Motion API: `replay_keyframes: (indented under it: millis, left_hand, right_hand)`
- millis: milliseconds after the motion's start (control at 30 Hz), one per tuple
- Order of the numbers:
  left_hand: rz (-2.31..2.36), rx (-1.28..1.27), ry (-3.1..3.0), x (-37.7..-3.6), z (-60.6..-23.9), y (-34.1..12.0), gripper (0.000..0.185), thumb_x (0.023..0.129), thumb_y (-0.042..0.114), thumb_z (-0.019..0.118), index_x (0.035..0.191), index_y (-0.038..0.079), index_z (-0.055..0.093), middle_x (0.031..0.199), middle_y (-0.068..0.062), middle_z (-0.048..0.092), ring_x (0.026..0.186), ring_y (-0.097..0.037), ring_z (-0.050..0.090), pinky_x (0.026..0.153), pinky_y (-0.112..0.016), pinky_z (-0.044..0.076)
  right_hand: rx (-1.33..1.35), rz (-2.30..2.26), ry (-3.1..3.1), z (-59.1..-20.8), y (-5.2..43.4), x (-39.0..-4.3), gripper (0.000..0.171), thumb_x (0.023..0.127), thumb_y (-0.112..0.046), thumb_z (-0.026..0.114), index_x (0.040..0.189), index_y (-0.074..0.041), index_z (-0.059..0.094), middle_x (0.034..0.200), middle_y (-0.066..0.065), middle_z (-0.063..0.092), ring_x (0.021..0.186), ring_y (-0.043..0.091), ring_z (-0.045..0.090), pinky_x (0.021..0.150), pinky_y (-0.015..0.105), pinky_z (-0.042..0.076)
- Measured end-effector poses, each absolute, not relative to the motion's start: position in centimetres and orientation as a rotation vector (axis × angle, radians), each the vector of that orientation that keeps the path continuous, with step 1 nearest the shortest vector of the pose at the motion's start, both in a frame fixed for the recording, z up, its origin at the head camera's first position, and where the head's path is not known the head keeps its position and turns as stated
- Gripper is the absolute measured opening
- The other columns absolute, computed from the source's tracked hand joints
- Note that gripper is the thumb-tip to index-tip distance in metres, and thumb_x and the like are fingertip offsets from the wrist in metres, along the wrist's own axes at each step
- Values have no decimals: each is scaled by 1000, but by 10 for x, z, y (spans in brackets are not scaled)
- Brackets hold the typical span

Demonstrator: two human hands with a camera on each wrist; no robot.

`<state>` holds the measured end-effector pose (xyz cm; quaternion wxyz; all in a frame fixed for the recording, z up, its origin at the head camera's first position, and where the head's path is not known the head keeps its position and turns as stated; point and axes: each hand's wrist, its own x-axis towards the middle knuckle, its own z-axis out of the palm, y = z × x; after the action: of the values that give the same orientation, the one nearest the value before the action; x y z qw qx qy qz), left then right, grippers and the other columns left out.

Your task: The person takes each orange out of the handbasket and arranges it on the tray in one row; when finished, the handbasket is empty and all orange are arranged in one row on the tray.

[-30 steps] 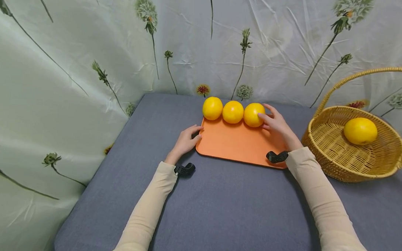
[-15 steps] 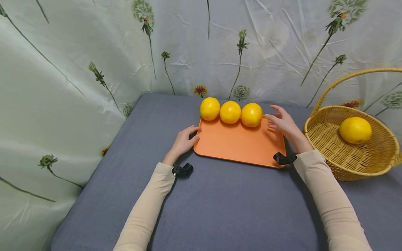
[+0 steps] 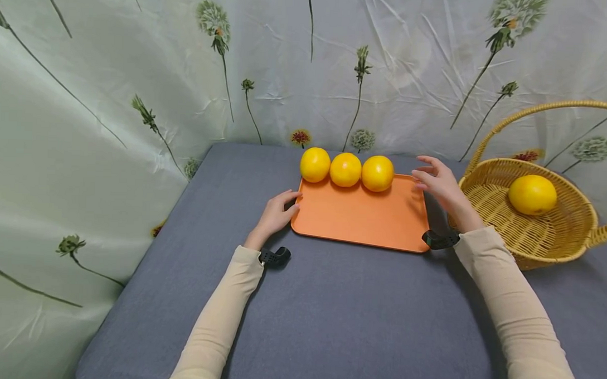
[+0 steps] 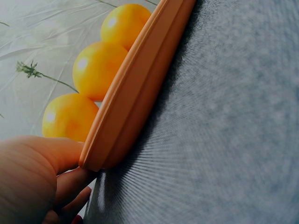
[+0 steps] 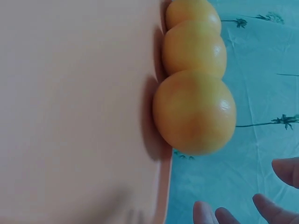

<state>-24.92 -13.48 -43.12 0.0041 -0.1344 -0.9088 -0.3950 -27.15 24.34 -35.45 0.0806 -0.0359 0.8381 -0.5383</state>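
Hands flanking a tray of three oranges

The left hand (image 3: pixel 277 213) is resting loosely curled against the left edge of the orange tray (image 3: pixel 362 219), gripping nothing; three oranges (image 3: pixel 346 169) are sitting in a touching row along its far edge; the right hand (image 3: pixel 439 180) is hovering spread and empty beside them, near the wicker basket (image 3: pixel 557 243) holding another orange (image 3: pixel 532 194).
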Motion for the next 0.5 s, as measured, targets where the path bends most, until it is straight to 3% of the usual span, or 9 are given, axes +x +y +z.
replay_keyframes:
  millis: [333,500]
  left_hand:
    - [-1232,-421,-2852,-250,-431,-135,40,94,16,53,132,6,54,140,-14,51,140,-28,36,117,-46,27]
    - [-1231,-420,-2846,-249,-432,-134,39,94,17,53,132,6,54,139,-14,51,140,-28,36,117,-45,28]
  right_hand:
    - [-136,-1629,2575,-340,253,-259,62,97,-31,45,149,-7,20,137,18,35,97,-6,50,79,8,49]
    - [-135,-1665,2572,-336,259,-253,62,97,-31,46,148,-5,21,127,8,40,92,-12,51,80,8,50]
